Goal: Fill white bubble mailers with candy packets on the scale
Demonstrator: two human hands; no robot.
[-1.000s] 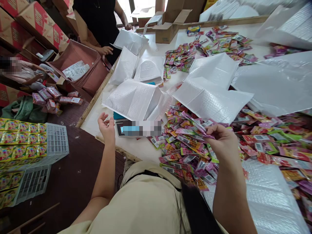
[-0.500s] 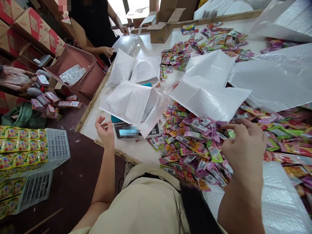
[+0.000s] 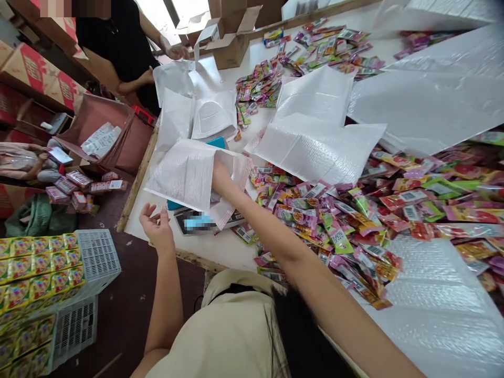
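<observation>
My right hand (image 3: 221, 177) reaches into the mouth of a white bubble mailer (image 3: 179, 170), its fingers hidden inside. The mailer lies on a digital scale (image 3: 183, 227) with a blue platform and a lit display. To the near left of the scale, my left hand (image 3: 156, 226) hovers with loosely curled fingers, open and holding nothing. A heap of small colourful candy-like sachets (image 3: 297, 210) spreads to the right of the scale. More white bubble mailers (image 3: 311, 142) lie on top of the heap.
Across the table (image 3: 136, 212), a person in black (image 3: 118, 52) handles another white mailer (image 3: 173, 81). An open carton (image 3: 232, 50) stands at the back. On the floor at left are crates of yellow packs (image 3: 98, 257), a reddish-brown bin (image 3: 137, 134) and a seated person (image 3: 23, 160).
My right hand has moved left from the sachet heap into the mailer on the scale. My left hand stays beside the scale. The camera view has shifted slightly.
</observation>
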